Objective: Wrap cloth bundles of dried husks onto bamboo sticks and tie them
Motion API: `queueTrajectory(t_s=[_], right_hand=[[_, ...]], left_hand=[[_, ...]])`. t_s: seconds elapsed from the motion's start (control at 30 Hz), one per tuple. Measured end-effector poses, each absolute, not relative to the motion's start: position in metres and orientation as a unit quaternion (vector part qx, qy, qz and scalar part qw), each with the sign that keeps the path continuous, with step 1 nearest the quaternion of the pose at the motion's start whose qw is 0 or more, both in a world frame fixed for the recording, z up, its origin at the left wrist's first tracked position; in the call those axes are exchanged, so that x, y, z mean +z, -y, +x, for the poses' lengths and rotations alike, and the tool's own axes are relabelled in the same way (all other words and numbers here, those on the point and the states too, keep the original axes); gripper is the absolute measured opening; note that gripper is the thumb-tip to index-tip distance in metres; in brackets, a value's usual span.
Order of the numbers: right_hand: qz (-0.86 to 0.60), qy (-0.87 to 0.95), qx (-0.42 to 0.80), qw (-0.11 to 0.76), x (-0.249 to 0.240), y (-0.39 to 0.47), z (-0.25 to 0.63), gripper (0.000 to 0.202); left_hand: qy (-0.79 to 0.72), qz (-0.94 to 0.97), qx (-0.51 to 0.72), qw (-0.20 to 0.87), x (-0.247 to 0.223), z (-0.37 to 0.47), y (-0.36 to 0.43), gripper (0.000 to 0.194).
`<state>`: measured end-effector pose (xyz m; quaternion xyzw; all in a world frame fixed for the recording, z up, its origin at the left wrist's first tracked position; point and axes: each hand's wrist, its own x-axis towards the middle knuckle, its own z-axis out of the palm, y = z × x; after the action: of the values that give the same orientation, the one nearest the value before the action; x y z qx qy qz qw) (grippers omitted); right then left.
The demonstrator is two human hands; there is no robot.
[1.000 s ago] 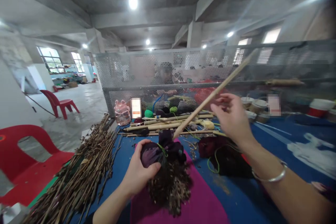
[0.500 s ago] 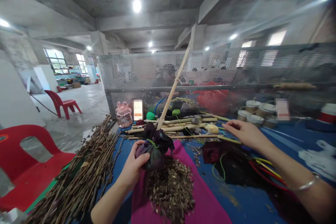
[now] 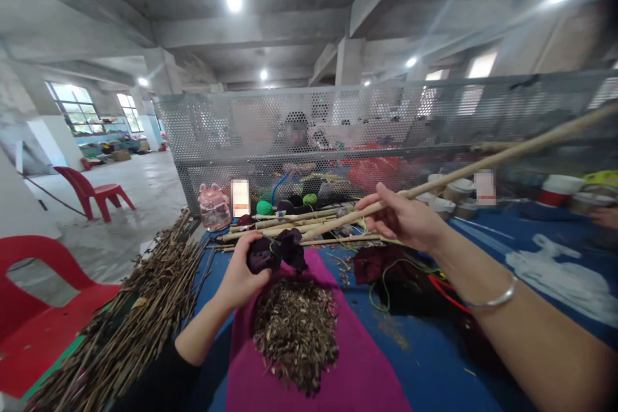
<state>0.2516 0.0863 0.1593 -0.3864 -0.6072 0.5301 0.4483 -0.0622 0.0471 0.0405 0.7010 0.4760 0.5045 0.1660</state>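
Just beyond the chips (image 3: 297,328), my left hand (image 3: 241,278) grips the bundle (image 3: 262,257). My right hand (image 3: 408,215), free moments ago, now holds the stick (image 3: 483,163), tipped from near-upright to a rightward slant, so both are held. Whether its low end touches the bundle is unclear.

2 red chairs (image 3: 53,318) at L, pink bottle (image 3: 214,207) nr perf. metal screen (image 3: 207,135).

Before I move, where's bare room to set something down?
Mostly bare: the blue tabletop right of the pink cloth, nearer you than the dark fabric, and the cloth's lower right part beside the dry chips. Crowded: the far side, with sticks and yarn balls before the mesh; the left, under dried stalks.
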Motion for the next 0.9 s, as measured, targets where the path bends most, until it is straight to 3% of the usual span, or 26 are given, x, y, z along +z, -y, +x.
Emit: queueTrajectory(t_s=[0.13,0.27,0.37,0.47,0.57,0.63,0.77,0.9], right_hand=[[-0.41,0.553,0.498,0.528,0.148,-0.087,0.241,0.052],[-0.417,0.554,0.486,0.531,0.148,-0.086,0.235,0.055],[-0.402,0.567,0.503,0.513,0.152,-0.076,0.226,0.056],[-0.356,0.589,0.531,0.495,0.157,-0.065,0.219,0.054],[-0.306,0.63,0.563,0.439,0.16,-0.068,0.234,0.06],[-0.357,0.629,0.525,0.448,0.159,-0.079,0.257,0.066],[-0.539,0.527,0.383,0.533,0.142,-0.101,0.316,0.025],[-0.541,0.532,0.328,0.563,0.117,-0.101,0.352,0.02]], left_hand=[[-0.551,0.688,0.472,0.027,0.035,-0.057,-0.052,0.061],[-0.584,0.716,0.38,-0.043,0.048,-0.048,-0.047,0.071],[-0.56,0.763,0.323,-0.014,0.059,-0.045,-0.044,0.07],[-0.532,0.794,0.291,0.039,0.061,-0.046,-0.044,0.04],[-0.57,0.747,0.332,0.083,0.055,-0.053,-0.047,0.028],[-0.602,0.696,0.368,0.135,0.052,-0.062,-0.049,0.029],[-0.618,0.629,0.435,0.182,0.059,-0.09,-0.047,0.036],[-0.649,0.6,0.467,0.031,0.073,-0.132,-0.029,0.032]])
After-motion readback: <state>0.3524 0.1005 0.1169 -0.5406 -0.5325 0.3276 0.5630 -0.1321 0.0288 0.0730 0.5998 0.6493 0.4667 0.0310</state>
